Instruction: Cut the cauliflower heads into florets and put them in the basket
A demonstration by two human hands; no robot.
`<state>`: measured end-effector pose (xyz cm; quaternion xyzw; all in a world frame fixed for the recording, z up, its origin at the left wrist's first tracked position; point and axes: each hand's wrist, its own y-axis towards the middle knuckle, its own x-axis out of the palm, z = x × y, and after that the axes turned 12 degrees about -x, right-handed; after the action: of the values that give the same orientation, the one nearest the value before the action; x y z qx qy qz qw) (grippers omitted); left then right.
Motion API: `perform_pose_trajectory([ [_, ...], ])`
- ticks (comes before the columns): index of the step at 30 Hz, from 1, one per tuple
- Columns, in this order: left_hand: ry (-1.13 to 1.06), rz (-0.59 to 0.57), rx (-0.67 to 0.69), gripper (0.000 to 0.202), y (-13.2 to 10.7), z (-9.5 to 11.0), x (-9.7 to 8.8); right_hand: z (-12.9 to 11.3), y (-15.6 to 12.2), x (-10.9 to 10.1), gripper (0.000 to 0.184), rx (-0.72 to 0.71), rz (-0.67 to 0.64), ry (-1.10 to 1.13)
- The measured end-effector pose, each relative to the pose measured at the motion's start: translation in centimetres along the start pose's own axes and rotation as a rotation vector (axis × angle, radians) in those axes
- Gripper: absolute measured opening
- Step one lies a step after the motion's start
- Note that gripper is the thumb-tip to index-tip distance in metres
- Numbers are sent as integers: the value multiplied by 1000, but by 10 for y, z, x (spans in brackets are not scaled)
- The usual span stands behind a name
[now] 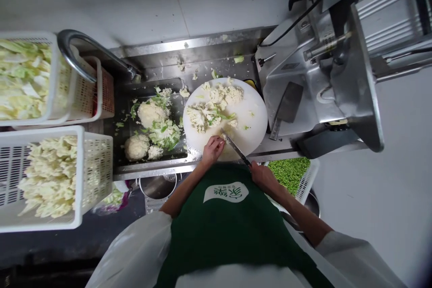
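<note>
My right hand (262,175) is closed round the handle of a knife (236,149), its narrow blade pointing up and left over a round white cutting board (254,135). At the board's near edge, the curled fingers of my left hand (213,149) pinch a small pale cauliflower piece (224,137) beside the knife tip; the fingers hide much of it. Farther up the board lie a cut cauliflower chunk (198,118) and a heap of florets (227,94), with green leaf scraps around them.
Left of the board, a sink (118,144) holds cauliflower heads (150,114) under a curved faucet (86,40). White baskets of cut cauliflower (54,175) and cabbage (25,78) stand farther left. On the right are a metal slicer (354,67), a cleaver (289,103) and a basket of chopped greens (290,172).
</note>
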<state>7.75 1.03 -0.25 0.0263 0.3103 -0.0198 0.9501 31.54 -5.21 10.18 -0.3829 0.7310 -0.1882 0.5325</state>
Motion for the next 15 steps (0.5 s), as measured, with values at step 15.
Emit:
perform_pose_trajectory([
  [15,867,-352,-369,45,193,99,13,63,-12,-17,23,173,463,225],
])
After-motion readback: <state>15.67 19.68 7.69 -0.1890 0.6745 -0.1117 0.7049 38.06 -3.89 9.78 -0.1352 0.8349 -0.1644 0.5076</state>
